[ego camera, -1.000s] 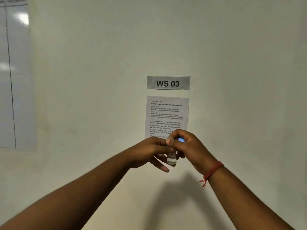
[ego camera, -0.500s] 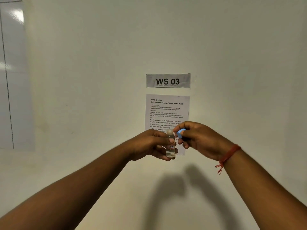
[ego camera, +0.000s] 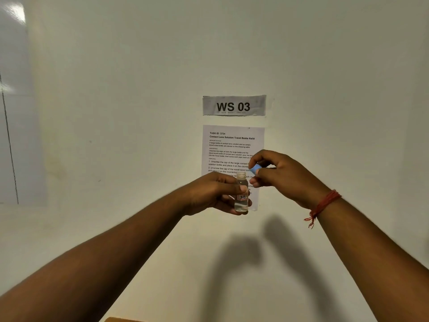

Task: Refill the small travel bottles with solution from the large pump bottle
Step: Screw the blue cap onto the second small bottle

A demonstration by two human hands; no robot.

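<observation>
Travel bottle (ego camera: 241, 194) uncapped, held upright in mid-air in front of the wall; blue cap (ego camera: 256, 169) off and in the other hand.

Bottle is small and clear, bare threaded neck showing, small label with red border on its body, clear liquid inside, level hard to read, looks mostly full. Left hand (ego camera: 214, 194) grips it around the middle, thumb across the front, fingers curled behind and under. Right hand (ego camera: 278, 175) sits just up and right of the neck, pinching the cap between thumb and fingers; cap is clear of the bottle mouth, not touching. Red thread band (ego camera: 325, 203) on right wrist. Behind the hands: printed task sheet (ego camera: 232, 147) taped to the wall (ego camera: 139, 89), "WS 03" sign (ego camera: 234, 105) directly above it.
</observation>
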